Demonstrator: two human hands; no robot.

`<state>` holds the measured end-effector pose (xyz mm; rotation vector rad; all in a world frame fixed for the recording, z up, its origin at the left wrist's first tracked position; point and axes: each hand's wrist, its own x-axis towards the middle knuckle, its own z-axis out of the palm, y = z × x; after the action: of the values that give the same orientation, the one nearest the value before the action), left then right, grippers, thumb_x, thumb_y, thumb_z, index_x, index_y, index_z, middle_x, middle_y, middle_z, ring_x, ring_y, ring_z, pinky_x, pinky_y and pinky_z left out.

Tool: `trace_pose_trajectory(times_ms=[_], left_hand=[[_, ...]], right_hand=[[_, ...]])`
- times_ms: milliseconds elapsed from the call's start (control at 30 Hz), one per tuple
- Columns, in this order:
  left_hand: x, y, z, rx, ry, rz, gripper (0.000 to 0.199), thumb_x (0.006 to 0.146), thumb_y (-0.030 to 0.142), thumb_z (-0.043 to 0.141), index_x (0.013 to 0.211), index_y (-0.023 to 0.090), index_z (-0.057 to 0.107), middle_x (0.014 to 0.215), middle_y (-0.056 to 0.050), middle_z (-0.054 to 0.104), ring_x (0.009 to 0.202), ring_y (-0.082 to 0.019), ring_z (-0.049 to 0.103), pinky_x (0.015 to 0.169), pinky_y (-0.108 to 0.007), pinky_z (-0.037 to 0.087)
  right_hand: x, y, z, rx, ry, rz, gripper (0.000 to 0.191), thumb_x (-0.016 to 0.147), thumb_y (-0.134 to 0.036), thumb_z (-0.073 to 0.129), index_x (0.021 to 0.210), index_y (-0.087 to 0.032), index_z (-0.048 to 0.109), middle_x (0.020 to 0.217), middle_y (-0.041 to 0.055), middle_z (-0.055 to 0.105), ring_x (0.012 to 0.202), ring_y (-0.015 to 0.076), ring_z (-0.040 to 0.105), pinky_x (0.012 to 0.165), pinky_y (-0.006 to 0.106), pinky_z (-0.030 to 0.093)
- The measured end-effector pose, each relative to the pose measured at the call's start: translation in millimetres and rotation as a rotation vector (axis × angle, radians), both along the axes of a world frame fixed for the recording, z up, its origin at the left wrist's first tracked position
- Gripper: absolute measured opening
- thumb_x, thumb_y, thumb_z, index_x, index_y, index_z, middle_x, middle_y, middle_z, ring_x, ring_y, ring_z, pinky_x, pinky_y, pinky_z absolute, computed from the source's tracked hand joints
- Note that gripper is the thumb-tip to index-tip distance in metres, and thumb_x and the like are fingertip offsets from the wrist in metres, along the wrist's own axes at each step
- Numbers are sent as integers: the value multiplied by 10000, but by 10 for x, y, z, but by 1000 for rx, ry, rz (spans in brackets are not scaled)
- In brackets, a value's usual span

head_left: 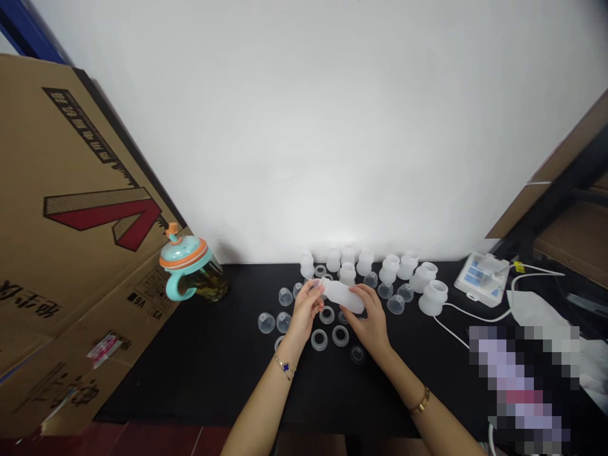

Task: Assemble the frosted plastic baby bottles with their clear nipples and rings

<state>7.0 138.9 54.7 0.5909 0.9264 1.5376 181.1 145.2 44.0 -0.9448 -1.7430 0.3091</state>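
Here, the left hand (308, 305) pinched the narrow end of 1 translucent white bottle (342, 295), while the right hand (372, 318) grasped its wider end. The bottle lay sideways in the air above the black table (190, 373), among clear domed caps (266, 323) and pale rings (313, 342). Open white containers (431, 300) stood near the wall (304, 126); 1 lidded jug (209, 280) stood left, well apart.

The black table (190, 373) holds little white bottles (432, 297), clear caps (266, 323), pale rings (319, 340), a big jug (209, 275) and a white box (481, 280).
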Motion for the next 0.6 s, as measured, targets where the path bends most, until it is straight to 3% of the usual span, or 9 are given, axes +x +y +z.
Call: trace_pose_trajectory(times_ms=[600], left_hand=[[-11,-11,32,75,89,14,450,665,387,857,1006,172,658,805,6,659,460,-16,480,423,-138,364]], right_hand=[[-1,-15,12,-30,-7,3,328,850,-277,687,1169,-232,621,1184,109,621,1110,293,605,938,458,522]])
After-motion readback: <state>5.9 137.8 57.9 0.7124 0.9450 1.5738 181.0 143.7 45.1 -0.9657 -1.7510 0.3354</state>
